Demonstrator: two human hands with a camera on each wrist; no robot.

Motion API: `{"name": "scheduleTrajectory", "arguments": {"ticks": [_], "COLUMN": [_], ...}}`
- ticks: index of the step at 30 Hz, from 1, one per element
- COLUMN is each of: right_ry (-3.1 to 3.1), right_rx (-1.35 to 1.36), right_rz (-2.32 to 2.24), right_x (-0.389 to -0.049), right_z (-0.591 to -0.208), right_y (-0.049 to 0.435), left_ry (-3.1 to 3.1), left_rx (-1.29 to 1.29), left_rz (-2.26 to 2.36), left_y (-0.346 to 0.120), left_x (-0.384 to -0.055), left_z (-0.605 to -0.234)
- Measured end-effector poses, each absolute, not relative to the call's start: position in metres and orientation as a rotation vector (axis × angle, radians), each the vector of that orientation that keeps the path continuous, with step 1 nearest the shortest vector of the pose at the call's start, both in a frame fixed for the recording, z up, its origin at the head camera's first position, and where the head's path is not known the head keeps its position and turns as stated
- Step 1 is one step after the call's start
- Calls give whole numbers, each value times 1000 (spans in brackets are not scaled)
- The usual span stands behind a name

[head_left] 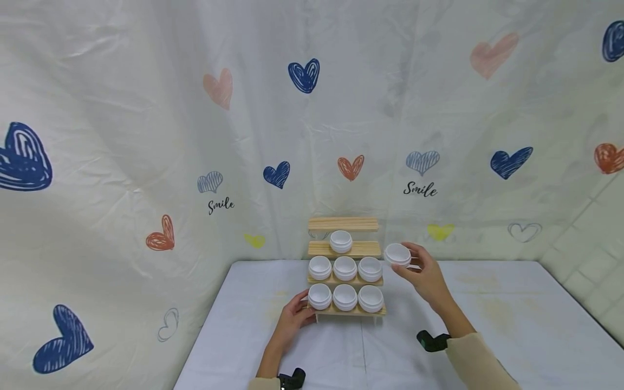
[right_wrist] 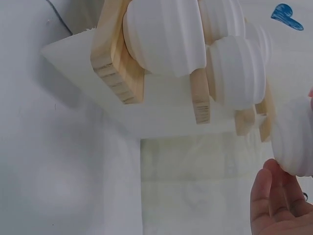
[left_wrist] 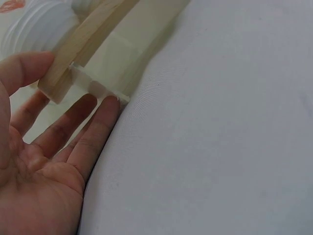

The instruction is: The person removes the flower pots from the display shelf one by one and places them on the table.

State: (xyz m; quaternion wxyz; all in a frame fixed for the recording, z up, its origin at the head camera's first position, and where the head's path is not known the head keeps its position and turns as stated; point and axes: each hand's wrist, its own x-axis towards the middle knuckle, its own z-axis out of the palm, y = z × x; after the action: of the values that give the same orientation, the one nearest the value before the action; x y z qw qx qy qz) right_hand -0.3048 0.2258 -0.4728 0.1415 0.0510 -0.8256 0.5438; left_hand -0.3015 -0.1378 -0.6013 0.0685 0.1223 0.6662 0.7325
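A tiered wooden display stand (head_left: 344,311) with clear supports carries small white ridged bowls (head_left: 345,297). Three bowls sit on each of the two lower tiers and one on the tier above. My left hand (head_left: 292,320) holds the left end of the lowest plank, thumb on the wood and other fingers beneath and beside the clear support (left_wrist: 90,81). To the right of the third tier, my right hand (head_left: 425,275) pinches another white bowl (head_left: 397,254) between thumb and fingers, off the stand. The right wrist view shows fingertips at this bowl's lower edge (right_wrist: 293,164).
The top plank (head_left: 343,223) bears no bowl. The stand is on a white-covered table (head_left: 487,325), close to a white curtain (head_left: 365,108) printed with hearts. Dark wrist cameras (head_left: 433,341) are strapped to both arms.
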Motion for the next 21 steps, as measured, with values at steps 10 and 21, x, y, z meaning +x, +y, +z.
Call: {"name": "scheduleTrajectory", "arguments": {"ticks": [10,21], "right_ry": [-2377,-2403], "right_rx": [131,103], "right_rz": [1559,1559], "right_x": [-300,-299], "right_z": [-479,-492], "right_y": [235,243], "left_ry": [2012,2006], "left_rx": [392,317], "left_rz": [2208,2195], "left_y": [-139,-137], "left_x": [-300,-302], "left_z": [-600,-601]}}
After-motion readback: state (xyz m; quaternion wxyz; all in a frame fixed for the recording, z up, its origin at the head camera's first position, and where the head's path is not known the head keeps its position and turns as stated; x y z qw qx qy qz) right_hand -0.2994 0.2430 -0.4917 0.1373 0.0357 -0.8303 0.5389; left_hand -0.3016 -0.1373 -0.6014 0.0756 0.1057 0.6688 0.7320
